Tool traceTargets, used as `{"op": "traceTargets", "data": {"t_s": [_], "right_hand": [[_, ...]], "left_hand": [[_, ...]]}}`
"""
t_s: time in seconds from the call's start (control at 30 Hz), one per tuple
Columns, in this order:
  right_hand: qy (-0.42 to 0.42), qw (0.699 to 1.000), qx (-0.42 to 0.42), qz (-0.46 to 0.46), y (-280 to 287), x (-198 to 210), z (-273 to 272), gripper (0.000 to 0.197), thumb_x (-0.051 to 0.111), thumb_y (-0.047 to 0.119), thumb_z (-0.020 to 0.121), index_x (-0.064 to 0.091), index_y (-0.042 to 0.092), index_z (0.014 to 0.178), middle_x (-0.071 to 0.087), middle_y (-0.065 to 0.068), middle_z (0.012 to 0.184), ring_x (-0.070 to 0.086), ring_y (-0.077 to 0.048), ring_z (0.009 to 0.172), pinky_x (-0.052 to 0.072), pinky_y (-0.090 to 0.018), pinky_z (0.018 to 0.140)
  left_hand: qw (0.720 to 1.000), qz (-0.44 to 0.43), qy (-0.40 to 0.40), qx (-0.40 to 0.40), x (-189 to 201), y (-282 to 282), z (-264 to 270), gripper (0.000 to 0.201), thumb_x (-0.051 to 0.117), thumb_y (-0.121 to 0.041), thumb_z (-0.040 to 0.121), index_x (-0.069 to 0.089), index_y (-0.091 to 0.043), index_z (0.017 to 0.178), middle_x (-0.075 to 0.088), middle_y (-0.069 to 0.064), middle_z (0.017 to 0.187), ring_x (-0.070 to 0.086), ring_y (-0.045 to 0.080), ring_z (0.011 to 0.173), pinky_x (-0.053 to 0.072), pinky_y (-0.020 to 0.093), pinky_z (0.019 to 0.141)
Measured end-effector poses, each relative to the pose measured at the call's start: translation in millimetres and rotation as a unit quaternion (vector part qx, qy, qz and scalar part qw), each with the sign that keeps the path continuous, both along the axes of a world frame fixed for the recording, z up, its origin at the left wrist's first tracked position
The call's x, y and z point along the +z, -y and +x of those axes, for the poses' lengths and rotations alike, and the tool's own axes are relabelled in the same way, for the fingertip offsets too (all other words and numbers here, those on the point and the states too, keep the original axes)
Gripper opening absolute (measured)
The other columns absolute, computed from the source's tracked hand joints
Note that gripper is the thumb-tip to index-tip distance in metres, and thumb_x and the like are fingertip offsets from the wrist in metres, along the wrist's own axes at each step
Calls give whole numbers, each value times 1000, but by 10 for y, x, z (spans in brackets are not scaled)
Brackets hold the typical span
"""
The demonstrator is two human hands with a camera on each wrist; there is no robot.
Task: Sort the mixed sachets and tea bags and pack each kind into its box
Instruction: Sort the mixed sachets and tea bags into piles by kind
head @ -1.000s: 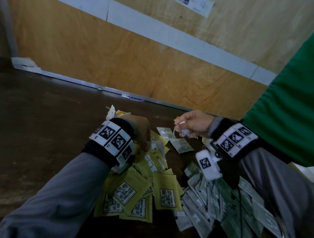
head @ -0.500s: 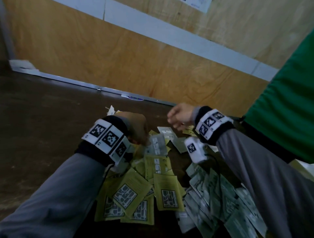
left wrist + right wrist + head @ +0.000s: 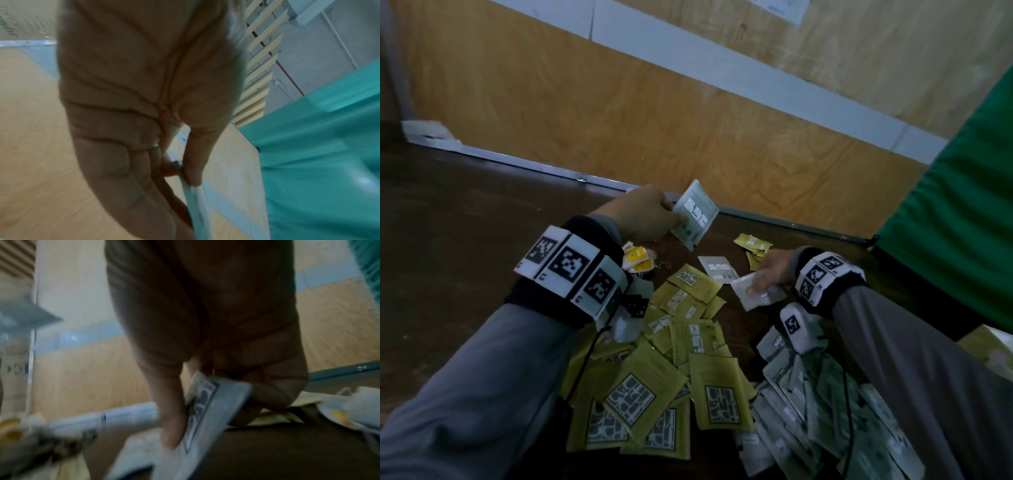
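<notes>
I have 1 pale grey-green sachet [image 3: 695,214] lifted clear of the table [image 3: 448,240] in my left hand [image 3: 643,216], pinched by its near edge between thumb and fingers [image 3: 192,164]; the left wrist view shows the packet edge-on, thin as card. My right hand [image 3: 774,270] sits low at the far end of the pile with its fingers closed on another grey sachet [image 3: 756,291], which rests at or just above the tabletop; I cannot tell which. A third grey sachet [image 3: 717,269] lies flat just beside it.

Below my wrists the sorting looks partly done: the yellow sachets [image 3: 681,377] lie in 1 overlapping heap on the left, the grey-green sachets [image 3: 825,411] in another on the right, the 2 heaps touching at their inner edges. A few yellow-tagged tea bags [image 3: 638,260] with loose strings sit by my left wrist, and 2 or 3 small yellow packets [image 3: 753,244] lie further back. No box is plainly in view.

I judge these packets to be very light, flat and slick-faced, so they will slide over one another and fan out if squeezed in a stack. An edge pinch near a sealed border suits single ones; for a bundle I would square the edges and grip across the flat faces. The tea bags are soft and tear easily, so I would lift those by the body, not the string.
</notes>
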State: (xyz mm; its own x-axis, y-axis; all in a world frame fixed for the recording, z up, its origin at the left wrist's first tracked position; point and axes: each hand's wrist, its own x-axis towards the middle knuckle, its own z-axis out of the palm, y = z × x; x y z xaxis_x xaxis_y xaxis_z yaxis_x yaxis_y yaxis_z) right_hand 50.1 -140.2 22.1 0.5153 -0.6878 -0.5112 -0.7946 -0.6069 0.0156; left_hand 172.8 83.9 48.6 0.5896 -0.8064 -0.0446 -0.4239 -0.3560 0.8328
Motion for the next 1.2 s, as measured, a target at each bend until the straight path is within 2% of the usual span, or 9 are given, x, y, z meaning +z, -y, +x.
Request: {"op": "traceTargets", "data": {"t_s": [0.17, 0.33, 0.43, 0.6, 0.73, 0.83, 0.9, 1.0, 1.2], "right_hand": [[299, 943, -130, 59, 64, -11, 211, 49, 72, 23, 81, 56, -10, 114, 64, -20, 108, 63, -33, 97, 51, -42, 88], [188, 981, -47, 18, -178, -148, 440, 59, 72, 36, 80, 54, -5, 117, 59, -11, 106, 59, -28, 100, 47, -33, 77], [143, 989, -18, 12, -169, -154, 515, 79, 82, 34, 69, 49, -3, 130, 58, -11, 126, 56, -29, 112, 48, -36, 90], [182, 983, -29, 7, -185, -173, 445, 81, 80, 31, 72, 41, -1, 136, 51, -13, 134, 50, -29, 120, 41, -30, 82], [389, 913, -113, 39, -150, 44, 245, 36, 70, 23, 83, 52, 6, 110, 57, -7, 100, 56, -20, 92, 47, -35, 85], [526, 816, -183, 158, -257, 330, 36, 23, 50, 30, 96, 52, 13, 80, 51, -3, 71, 50, -11, 53, 41, -23, 47], [557, 757, -202, 276, -390, 463, -99, 22, 47, 31, 97, 56, 15, 85, 56, -1, 72, 54, -11, 58, 45, -19, 41], [567, 739, -141, 334, -653, 529, -300, 16, 48, 25, 97, 60, 15, 95, 67, 0, 79, 65, -14, 72, 59, -32, 57], [626, 723, -122, 266, -805, 525, -789, 16, 47, 14, 96, 60, 9, 89, 70, -2, 71, 67, -11, 62, 57, -28, 60]], "left_hand": [[999, -18, 33, 20, -31, 30, 4, 16, 56, -18, 94, 62, -3, 91, 69, 17, 101, 70, 27, 88, 58, 44, 81], [998, -17, 64, 21, -36, 39, -13, 20, 60, -15, 91, 65, -1, 105, 69, 14, 105, 68, 24, 90, 57, 38, 81], [996, -25, 81, 16, -30, 47, -30, 22, 61, -16, 90, 66, -3, 108, 70, 12, 105, 67, 22, 90, 57, 35, 79], [997, -38, 73, 11, -12, 45, -87, 4, 62, -12, 90, 65, -11, 91, 70, 9, 102, 67, 20, 89, 57, 29, 74], [993, -56, 95, 45, -10, 55, -79, 18, 61, -9, 89, 52, -18, 77, 57, 0, 82, 58, 9, 69, 49, 12, 51], [989, -71, 104, 79, -10, 64, -109, 14, 60, -8, 89, 47, -12, 87, 47, -3, 80, 50, 11, 71, 42, 14, 40], [989, -80, 102, 73, -6, 78, -142, 15, 62, -10, 88, 47, -13, 87, 48, -4, 82, 51, 12, 76, 37, 16, 43], [991, -120, 54, -2, 18, 135, -241, 18, 67, -10, 85, 51, -17, 81, 61, -1, 80, 61, 11, 69, 48, 20, 51], [978, -163, -43, -122, 134, 130, -527, 19, 62, -8, 89, 57, -4, 106, 71, 13, 87, 70, 25, 85, 56, 35, 75]]}}
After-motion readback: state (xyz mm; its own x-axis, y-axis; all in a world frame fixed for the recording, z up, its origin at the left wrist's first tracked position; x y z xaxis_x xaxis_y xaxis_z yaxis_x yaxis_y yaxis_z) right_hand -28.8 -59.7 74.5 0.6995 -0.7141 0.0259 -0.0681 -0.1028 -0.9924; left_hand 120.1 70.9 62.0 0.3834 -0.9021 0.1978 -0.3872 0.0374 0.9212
